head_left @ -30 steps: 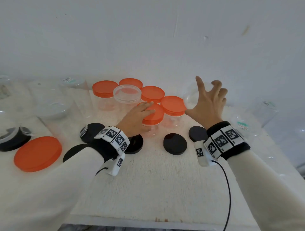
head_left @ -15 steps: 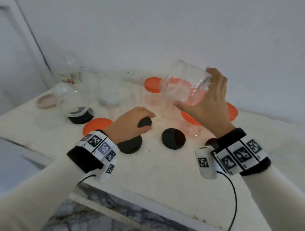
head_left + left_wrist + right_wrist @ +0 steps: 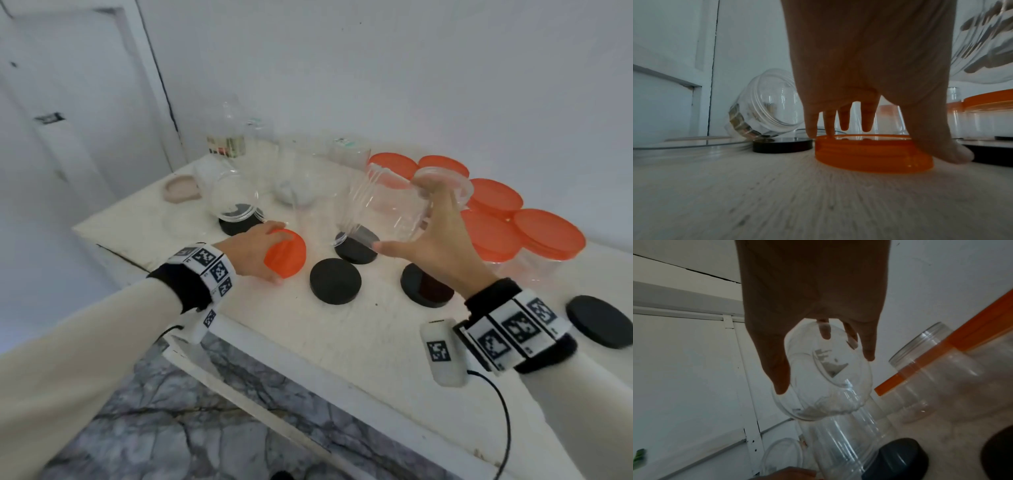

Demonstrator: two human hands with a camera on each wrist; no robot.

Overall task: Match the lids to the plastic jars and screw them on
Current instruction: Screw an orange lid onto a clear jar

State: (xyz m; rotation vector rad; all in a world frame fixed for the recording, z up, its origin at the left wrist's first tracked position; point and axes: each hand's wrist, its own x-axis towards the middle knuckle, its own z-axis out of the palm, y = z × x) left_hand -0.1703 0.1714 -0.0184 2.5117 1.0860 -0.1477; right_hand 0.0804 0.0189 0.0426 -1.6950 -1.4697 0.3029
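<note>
My left hand (image 3: 274,255) is down on the white table (image 3: 342,342), fingers and thumb curled round the rim of a loose orange lid (image 3: 287,255). In the left wrist view the orange lid (image 3: 873,154) sits between my thumb and my fingertips (image 3: 828,129), with my left hand (image 3: 892,142) arched over it. My right hand (image 3: 407,216) holds a clear lidless jar (image 3: 383,202) tilted in the air above the black lids. The right wrist view shows this hand (image 3: 825,374) clasping the clear jar (image 3: 830,386) by its base.
Several loose black lids (image 3: 335,281) lie on the table, one by the right wrist (image 3: 599,323). Several jars closed with orange lids (image 3: 548,236) stand at the right. More clear open jars (image 3: 236,202) lie and stand at the back left. The table's front edge (image 3: 308,363) is close.
The head view has swung to the left. My left hand left a black lid and took the orange lid. My right hand brought the clear jar lower, over the black lids.
</note>
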